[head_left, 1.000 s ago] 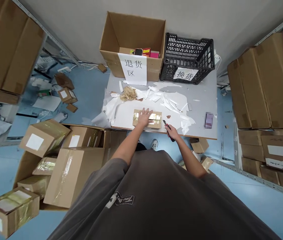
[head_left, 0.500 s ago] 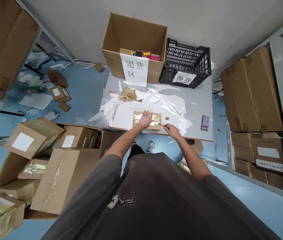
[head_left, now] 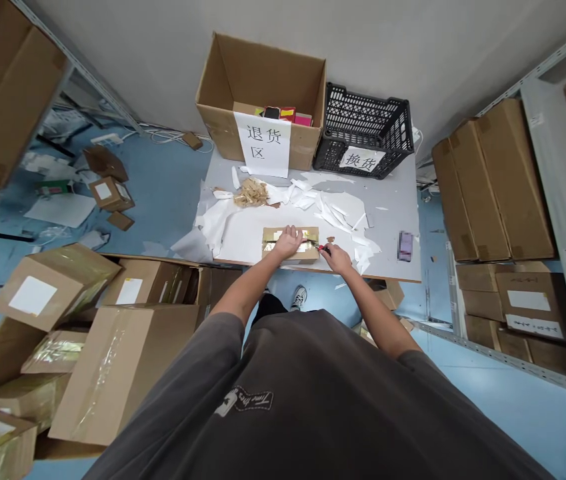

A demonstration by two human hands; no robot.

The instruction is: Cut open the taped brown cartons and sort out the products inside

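Basically the left hand [head_left: 289, 243] lies flat on the taped box [head_left: 311, 233], probably to steady it, while the right hand [head_left: 337, 259] grips a cutter [head_left: 324, 249], blade too tiny to judge.

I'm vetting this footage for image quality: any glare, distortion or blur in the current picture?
Head view: bright glare on the packing tape of the large carton at lower left, wide-angle slant in the right-hand rack upright, pixelation around the phone; the utility knife is too small to judge for blur.
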